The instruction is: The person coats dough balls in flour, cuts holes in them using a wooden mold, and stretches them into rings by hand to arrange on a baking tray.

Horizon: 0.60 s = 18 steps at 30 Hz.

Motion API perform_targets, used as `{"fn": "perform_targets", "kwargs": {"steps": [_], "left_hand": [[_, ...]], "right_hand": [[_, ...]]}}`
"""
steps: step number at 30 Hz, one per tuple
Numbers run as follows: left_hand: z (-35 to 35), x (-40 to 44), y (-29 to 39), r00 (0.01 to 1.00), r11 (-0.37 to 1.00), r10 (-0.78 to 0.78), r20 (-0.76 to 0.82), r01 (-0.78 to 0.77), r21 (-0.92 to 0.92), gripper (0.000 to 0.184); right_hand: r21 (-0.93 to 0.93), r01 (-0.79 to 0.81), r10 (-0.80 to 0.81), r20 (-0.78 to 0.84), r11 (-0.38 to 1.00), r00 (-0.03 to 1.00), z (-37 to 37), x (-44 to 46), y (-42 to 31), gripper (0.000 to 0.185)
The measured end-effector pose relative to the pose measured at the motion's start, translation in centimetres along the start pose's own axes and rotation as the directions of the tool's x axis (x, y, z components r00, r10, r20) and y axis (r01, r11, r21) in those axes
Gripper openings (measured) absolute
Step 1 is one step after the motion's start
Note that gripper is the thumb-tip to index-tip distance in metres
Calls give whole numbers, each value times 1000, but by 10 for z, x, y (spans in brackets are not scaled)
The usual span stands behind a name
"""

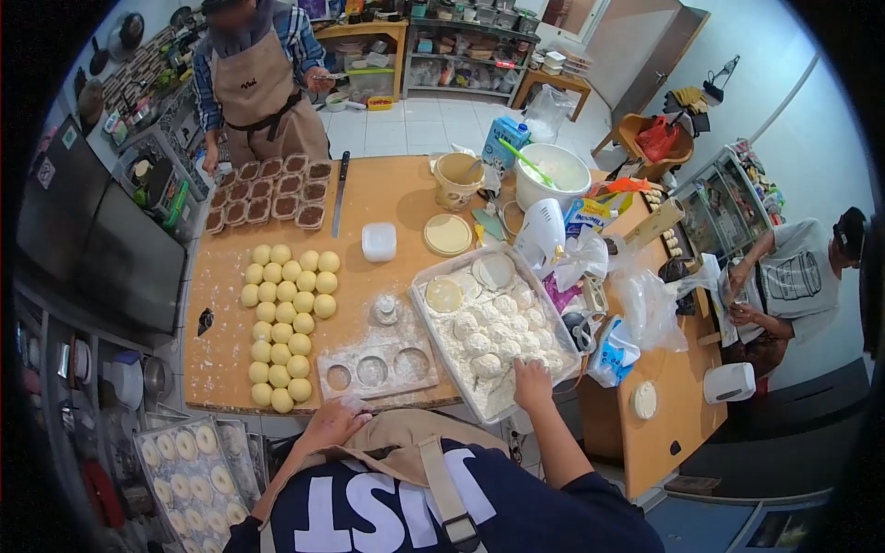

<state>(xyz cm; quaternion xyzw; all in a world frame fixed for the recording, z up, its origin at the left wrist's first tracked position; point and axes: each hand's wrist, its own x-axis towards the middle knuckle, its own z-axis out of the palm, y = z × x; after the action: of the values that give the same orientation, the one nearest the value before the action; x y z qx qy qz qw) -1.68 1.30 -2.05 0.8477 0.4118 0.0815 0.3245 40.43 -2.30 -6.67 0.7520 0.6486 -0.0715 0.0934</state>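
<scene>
My right hand (532,382) reaches into the near right part of a clear plastic tub (426,318), among flour-coated dough balls (487,343); its fingertips are partly hidden in the flour. My left hand (339,419) rests at the table's front edge, just below a floured board with three round holes (403,362); what its fingers hold, if anything, cannot be made out. Left of the board, smooth yellow dough balls (279,350) stand in rows on the wooden table (369,240). A small floury round-topped object (385,310) is behind the board.
Behind are brown-filled cups (287,185), a knife (341,189), a white container (379,241), a tub (455,182), a mixing bowl (558,189) and a hand mixer (542,230). One person (258,83) stands across the table, another (802,276) at right. Trays of dough rings (189,475) lie lower left.
</scene>
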Motion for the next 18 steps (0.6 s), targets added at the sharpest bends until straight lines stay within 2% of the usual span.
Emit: {"fn": "perform_targets", "kwargs": {"steps": [2, 5, 8, 11, 14, 17, 18], "left_hand": [[6, 0, 1, 1000, 1000, 3, -6, -3, 10, 27], [8, 2, 9, 1000, 999, -12, -24, 12, 30, 27], [18, 3, 7, 1000, 1000, 6, -26, -6, 0, 27], [18, 4, 14, 999, 998, 30, -42, -32, -46, 27], [19, 3, 21, 999, 999, -13, -34, 12, -33, 27], [18, 5, 29, 999, 995, -32, -32, 29, -93, 27], [18, 6, 31, 999, 995, -37, -28, 34, -93, 26]], "right_hand": [[0, 64, -64, -21, 998, 998, 7, 4, 6, 47], [-11, -2, 5, 225, 1000, 974, -23, 4, 5, 48], [13, -64, 59, 229, 998, 972, -31, 5, 10, 49], [54, -25, 10, 249, 998, 968, -30, 4, 16, 44], [357, -13, -14, 73, 934, 997, -19, 10, 49, 40], [296, -1, 31, -96, 955, 995, -29, 21, 81, 37], [244, -23, 38, -59, 970, 998, -27, 22, 88, 37]]}}
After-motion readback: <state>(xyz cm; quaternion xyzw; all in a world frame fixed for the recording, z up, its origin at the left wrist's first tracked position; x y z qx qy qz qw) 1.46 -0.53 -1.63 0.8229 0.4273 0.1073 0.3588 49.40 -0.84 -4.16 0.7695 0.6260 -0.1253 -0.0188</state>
